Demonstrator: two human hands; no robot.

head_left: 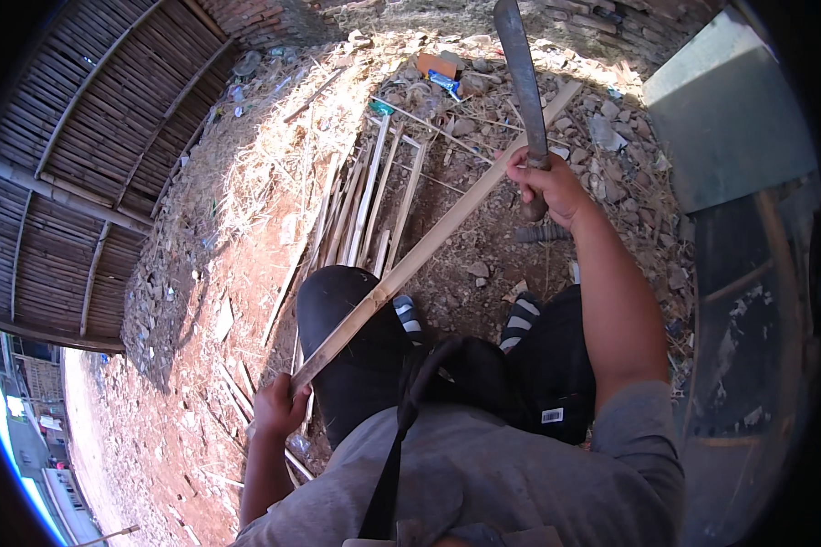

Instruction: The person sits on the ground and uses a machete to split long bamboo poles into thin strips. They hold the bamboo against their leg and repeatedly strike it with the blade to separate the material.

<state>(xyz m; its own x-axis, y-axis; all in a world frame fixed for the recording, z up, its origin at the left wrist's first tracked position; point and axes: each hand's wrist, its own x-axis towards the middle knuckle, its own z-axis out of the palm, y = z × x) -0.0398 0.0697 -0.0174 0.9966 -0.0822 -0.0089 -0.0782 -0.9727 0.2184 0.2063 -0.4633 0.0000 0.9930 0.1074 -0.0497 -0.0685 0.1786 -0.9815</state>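
A long split bamboo strip [429, 242] slants across my right-of-centre view, from low left up to the rubble at far right, passing over my left knee. Closed round its near end is my left hand [279, 404]. My right hand [551, 187] grips the wooden handle of a machete [523, 82], whose dark blade points up and away. The fingers of that hand are beside the strip's far part; whether they touch it I cannot tell.
Several bamboo strips [370, 196] lie on the ground ahead of my left knee. Stones and litter [602, 137] cover the ground. A woven bamboo panel [73, 128] stands at left, a grey-green sheet [730, 118] at right, and a brick wall [265, 23] behind.
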